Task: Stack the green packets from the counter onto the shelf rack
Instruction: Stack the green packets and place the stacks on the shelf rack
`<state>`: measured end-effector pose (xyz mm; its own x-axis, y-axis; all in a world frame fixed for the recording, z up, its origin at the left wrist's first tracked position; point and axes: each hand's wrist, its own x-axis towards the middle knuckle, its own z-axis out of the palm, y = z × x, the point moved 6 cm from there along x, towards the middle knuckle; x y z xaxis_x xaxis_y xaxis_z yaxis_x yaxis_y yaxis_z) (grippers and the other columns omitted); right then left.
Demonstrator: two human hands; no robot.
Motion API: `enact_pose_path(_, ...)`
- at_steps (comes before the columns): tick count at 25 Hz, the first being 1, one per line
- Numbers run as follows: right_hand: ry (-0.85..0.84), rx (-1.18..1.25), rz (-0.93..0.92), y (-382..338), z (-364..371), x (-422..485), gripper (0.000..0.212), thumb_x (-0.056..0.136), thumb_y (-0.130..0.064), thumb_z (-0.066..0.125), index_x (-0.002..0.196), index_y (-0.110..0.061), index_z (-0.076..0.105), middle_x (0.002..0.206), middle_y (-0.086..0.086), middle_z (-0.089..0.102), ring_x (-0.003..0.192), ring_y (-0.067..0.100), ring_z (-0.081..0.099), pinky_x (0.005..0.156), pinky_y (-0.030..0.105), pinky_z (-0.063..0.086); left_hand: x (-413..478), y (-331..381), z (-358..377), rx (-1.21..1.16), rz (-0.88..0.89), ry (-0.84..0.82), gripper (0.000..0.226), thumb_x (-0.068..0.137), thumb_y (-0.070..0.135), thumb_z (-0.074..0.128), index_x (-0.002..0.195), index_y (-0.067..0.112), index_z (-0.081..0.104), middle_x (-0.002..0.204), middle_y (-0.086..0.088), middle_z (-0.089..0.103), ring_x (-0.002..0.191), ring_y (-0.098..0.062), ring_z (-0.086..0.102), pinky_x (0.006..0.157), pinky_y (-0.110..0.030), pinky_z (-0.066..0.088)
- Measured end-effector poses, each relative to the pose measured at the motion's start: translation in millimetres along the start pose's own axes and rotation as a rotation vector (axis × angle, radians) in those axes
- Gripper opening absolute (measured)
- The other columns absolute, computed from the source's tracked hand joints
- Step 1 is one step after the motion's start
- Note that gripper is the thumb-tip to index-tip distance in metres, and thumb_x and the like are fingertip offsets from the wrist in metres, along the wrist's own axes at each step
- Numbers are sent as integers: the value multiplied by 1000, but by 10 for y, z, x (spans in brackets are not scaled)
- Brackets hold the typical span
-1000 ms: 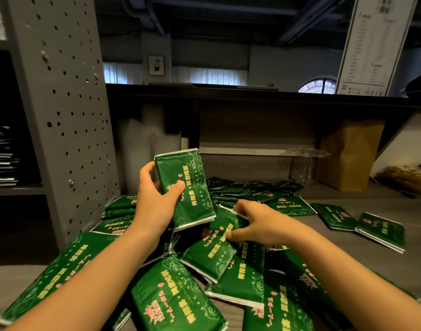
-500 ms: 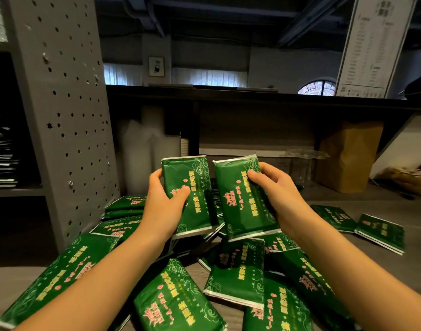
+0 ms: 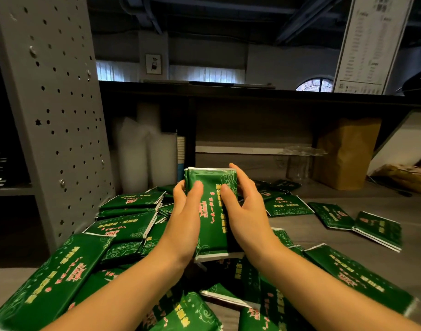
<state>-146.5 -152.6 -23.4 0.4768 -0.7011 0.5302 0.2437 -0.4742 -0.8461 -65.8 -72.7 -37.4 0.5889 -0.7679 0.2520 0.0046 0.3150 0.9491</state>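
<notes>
Squaring up: both my hands are on a small upright bundle of glossy green film-wrapped packets (image 3: 212, 211), lifted above the heap in the middle of the view. It looks like two packets face to face, going by the doubled white seam along the top edge.
Left hand: my left hand (image 3: 186, 218) wraps the bundle's left long edge, thumb laid across the printed face; the other fingers go round behind, out of sight.
Right hand: my right hand (image 3: 246, 211) mirrors it on the right edge, thumb on the face, fingertips (image 3: 237, 172) hooked over the far top corner.
Finger gap: closed down to the thickness of the bundle, nothing else in either hand.
Feel, I'd judge: light, soft and a bit cushiony, with a slick wrap, so the layers could slide on each other.
Where to hold: the long edges at mid-height, squeezing the flat faces, not the thin sealed ends.
Heap: a loose heap of matching green packets (image 3: 123, 230) sprawls over the grey wood-grain counter (image 3: 324, 237), thickest near and left.
Rack: the grey perforated metal shelf rack (image 3: 52, 115) stands at the left, well apart from the bundle; what sits on its shelves is too dim to tell.
</notes>
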Motion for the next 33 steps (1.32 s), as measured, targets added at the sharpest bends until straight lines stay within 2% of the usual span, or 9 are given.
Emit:
enact_pose_path(4,-30,-56,27,34,10,8,51,97,-26,48,145,-34,30,142,-10,36,129,7,40,109,39,37,19,29,-24,174,84,25,54,94,22,51,140,28,23,107,7,62,95,-8,65,87,-33,53)
enact_pose_path(7,-90,-45,95,79,-56,128,48,99,-29,43,145,-29,31,136,-6,45,123,11,47,105,35,40,59,78,-66,251,155,43,43,95,15,51,129,31,29,101,15,57,81,6,61,68,-12,51)
enact_pose_path(10,-247,-508,19,25,-255,273,41,100,-31,40,141,-24,41,132,0,54,117,14,52,98,29,41,120,114,-170,229,156,81,38,96,14,48,126,32,32,101,14,57,89,-4,61,71,-21,53)
enact_pose_path(13,-508,-1109,23,116,-382,306,37,96,-41,45,127,-22,54,121,1,63,105,19,60,92,39,50,179,140,-264,233,155,118,42,97,14,46,134,27,31,100,11,57,91,-12,61,75,-30,54)
enact_pose_path(16,-806,-1194,254,192,-404,162,48,89,-54,52,121,-19,61,122,0,61,106,16,58,93,36,49,210,172,-334,236,169,146,44,98,12,44,137,26,29,100,12,55,86,-6,59,63,-19,50)
enact_pose_path(19,-949,-1265,357,172,-396,51,57,82,-57,59,126,-20,57,128,-2,55,112,18,54,90,32,46,228,175,-371,248,181,162,48,97,12,45,140,23,27,101,12,54,86,-6,58,67,-22,49)
enact_pose_path(24,-947,-1269,330,163,-339,15,58,81,-48,66,127,-19,46,123,-1,49,109,19,51,83,30,43,207,165,-387,247,155,161,46,92,12,56,124,33,30,96,9,56,69,-2,65,55,-19,55)
enact_pose_path(29,-821,-1163,264,157,-363,95,62,81,-39,70,131,-20,40,133,0,46,116,19,49,95,34,44,205,182,-409,233,149,191,49,91,12,58,125,33,30,96,5,57,76,-11,65,57,-23,56)
enact_pose_path(33,-534,-724,169,68,-404,283,37,81,-16,72,111,-23,50,113,2,56,100,20,58,86,37,52,225,178,-448,227,146,218,53,92,13,56,132,32,27,105,4,54,90,-18,64,73,-35,55)
